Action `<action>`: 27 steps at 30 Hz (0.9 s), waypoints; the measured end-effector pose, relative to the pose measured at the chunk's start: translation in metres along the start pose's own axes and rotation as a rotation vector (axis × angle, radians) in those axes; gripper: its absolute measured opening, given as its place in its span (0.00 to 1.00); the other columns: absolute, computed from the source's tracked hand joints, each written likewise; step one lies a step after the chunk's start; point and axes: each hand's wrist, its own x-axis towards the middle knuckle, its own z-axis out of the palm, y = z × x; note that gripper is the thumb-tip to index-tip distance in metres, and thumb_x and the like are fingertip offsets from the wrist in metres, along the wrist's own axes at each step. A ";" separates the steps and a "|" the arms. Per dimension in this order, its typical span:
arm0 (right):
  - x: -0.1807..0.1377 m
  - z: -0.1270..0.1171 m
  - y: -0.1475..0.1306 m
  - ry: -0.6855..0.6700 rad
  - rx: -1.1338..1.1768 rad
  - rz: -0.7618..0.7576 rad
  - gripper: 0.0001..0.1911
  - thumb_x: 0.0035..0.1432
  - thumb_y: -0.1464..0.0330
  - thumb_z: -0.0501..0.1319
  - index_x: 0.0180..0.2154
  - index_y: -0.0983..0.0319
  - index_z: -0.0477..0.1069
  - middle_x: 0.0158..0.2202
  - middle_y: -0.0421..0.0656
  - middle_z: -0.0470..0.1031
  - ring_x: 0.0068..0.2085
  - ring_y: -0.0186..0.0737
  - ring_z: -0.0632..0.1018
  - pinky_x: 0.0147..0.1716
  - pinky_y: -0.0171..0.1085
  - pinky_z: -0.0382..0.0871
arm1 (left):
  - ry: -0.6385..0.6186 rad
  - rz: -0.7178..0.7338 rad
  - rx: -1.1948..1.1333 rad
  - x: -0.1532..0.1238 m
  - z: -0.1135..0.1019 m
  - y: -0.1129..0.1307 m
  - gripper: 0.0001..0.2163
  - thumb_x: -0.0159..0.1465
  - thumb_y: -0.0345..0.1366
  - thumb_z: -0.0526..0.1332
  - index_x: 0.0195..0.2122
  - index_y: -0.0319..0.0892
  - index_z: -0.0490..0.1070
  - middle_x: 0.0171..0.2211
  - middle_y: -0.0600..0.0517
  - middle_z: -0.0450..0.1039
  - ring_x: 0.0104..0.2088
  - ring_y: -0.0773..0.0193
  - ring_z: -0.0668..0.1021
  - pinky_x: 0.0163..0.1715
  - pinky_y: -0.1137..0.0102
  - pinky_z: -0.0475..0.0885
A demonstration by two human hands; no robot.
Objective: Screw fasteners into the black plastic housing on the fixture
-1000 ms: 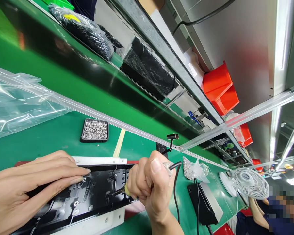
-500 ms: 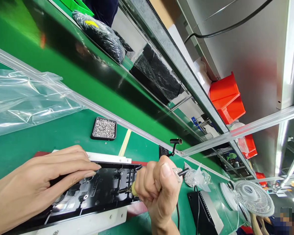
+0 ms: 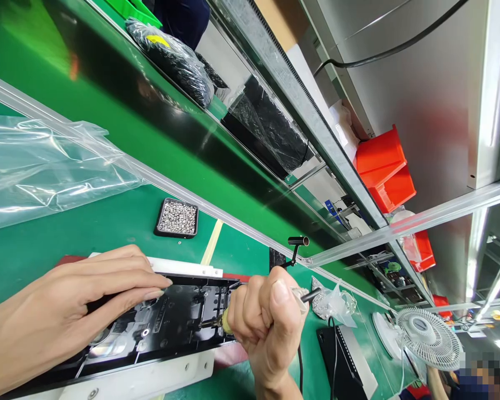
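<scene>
One black panel (image 3: 170, 325) — left hand (image 3: 66, 311) flat; right hand (image 3: 266, 328) grip holds one screwdriver (image 3: 216, 321).

A black square tray of small metal screws (image 3: 177, 218) lies on the green tabletop (image 3: 87, 233) beyond both hands; a crumpled clear plastic bag (image 3: 45, 169) lies beyond the left hand (image 3: 73, 300), and a small white desk fan (image 3: 428, 339) stands right of the right hand (image 3: 266, 322).

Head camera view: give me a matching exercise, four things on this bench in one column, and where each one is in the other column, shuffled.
Things:
1. left hand
2. right hand
3. tray of screws
4. desk fan

Places:
A. on the green mat beyond the panel
B. far right, by another person
C. flat on the black panel
D. clenched round a corded screwdriver

Pairs: 1-C, 2-D, 3-A, 4-B
</scene>
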 end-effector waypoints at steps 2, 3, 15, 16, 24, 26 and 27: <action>0.001 0.000 0.000 -0.009 0.003 -0.005 0.28 0.73 0.61 0.61 0.24 0.59 0.50 0.16 0.29 0.48 0.15 0.24 0.49 0.15 0.26 0.49 | -0.001 -0.006 -0.005 0.000 0.000 -0.001 0.09 0.82 0.38 0.53 0.54 0.59 0.71 0.46 0.63 0.75 0.49 0.68 0.75 0.52 0.71 0.70; 0.002 -0.001 0.000 -0.011 0.006 -0.008 0.28 0.73 0.61 0.61 0.24 0.58 0.50 0.16 0.29 0.48 0.15 0.24 0.49 0.15 0.27 0.49 | 0.000 -0.006 -0.008 0.000 0.000 -0.001 0.09 0.81 0.37 0.53 0.54 0.59 0.71 0.45 0.62 0.75 0.49 0.68 0.75 0.52 0.71 0.70; -0.003 -0.005 0.003 -0.042 0.036 -0.001 0.27 0.74 0.61 0.60 0.25 0.58 0.50 0.16 0.29 0.47 0.16 0.24 0.49 0.16 0.27 0.50 | -0.045 -0.058 -0.012 0.001 -0.003 0.004 0.10 0.82 0.38 0.52 0.53 0.59 0.71 0.45 0.64 0.73 0.48 0.70 0.75 0.51 0.71 0.69; -0.003 -0.005 0.003 -0.044 0.036 -0.007 0.27 0.74 0.60 0.60 0.25 0.58 0.50 0.16 0.28 0.47 0.16 0.24 0.49 0.16 0.27 0.50 | -0.047 -0.065 -0.012 0.001 -0.003 0.004 0.10 0.82 0.39 0.51 0.53 0.60 0.71 0.45 0.64 0.74 0.48 0.70 0.75 0.52 0.71 0.69; -0.003 -0.005 0.004 -0.057 0.032 -0.025 0.27 0.75 0.61 0.60 0.25 0.58 0.51 0.16 0.29 0.47 0.16 0.24 0.50 0.16 0.27 0.50 | -0.043 -0.065 -0.013 0.000 -0.001 0.000 0.11 0.82 0.39 0.51 0.54 0.62 0.71 0.46 0.64 0.74 0.49 0.70 0.75 0.51 0.70 0.70; -0.003 -0.005 0.004 -0.060 0.033 -0.025 0.27 0.75 0.61 0.59 0.25 0.58 0.51 0.17 0.28 0.47 0.15 0.24 0.49 0.16 0.27 0.50 | -0.043 -0.059 -0.009 -0.001 0.000 -0.001 0.10 0.82 0.39 0.51 0.53 0.61 0.71 0.46 0.64 0.74 0.49 0.70 0.75 0.51 0.71 0.70; -0.003 -0.005 0.004 -0.061 0.034 -0.028 0.27 0.75 0.61 0.59 0.25 0.58 0.51 0.17 0.28 0.47 0.15 0.24 0.49 0.16 0.26 0.50 | -0.040 -0.060 -0.006 -0.001 0.000 -0.001 0.10 0.82 0.40 0.51 0.53 0.61 0.71 0.46 0.64 0.74 0.49 0.70 0.75 0.51 0.71 0.70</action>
